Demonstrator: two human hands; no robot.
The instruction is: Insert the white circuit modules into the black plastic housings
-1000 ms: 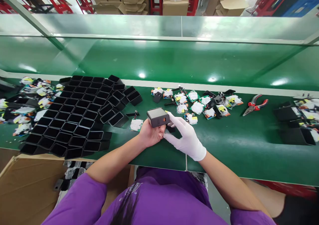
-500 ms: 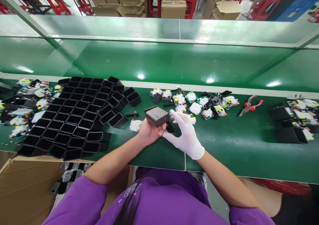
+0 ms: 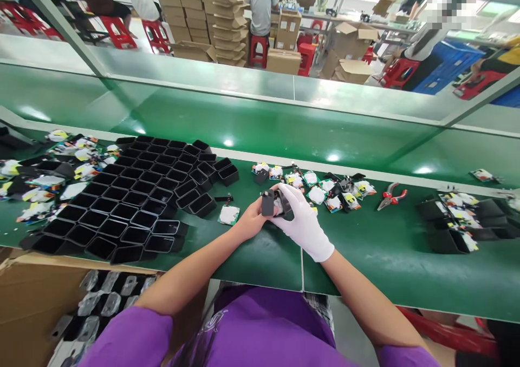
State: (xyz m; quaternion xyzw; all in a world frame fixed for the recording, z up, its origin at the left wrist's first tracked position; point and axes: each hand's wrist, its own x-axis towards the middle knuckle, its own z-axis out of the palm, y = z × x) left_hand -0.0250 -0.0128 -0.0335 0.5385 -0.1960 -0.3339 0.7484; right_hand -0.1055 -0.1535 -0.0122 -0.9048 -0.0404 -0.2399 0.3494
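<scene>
Black plastic, a small charger part (image 3: 267, 202), sits pinched in the grip of the bare left hand (image 3: 249, 221) and the white-gloved right hand (image 3: 301, 222), both closed on it above the green table (image 3: 365, 259). Left of the part stand rows of empty black housings (image 3: 134, 194); right of it lie circuit boards (image 3: 325, 191) and red-handled pliers (image 3: 390, 196).
</scene>
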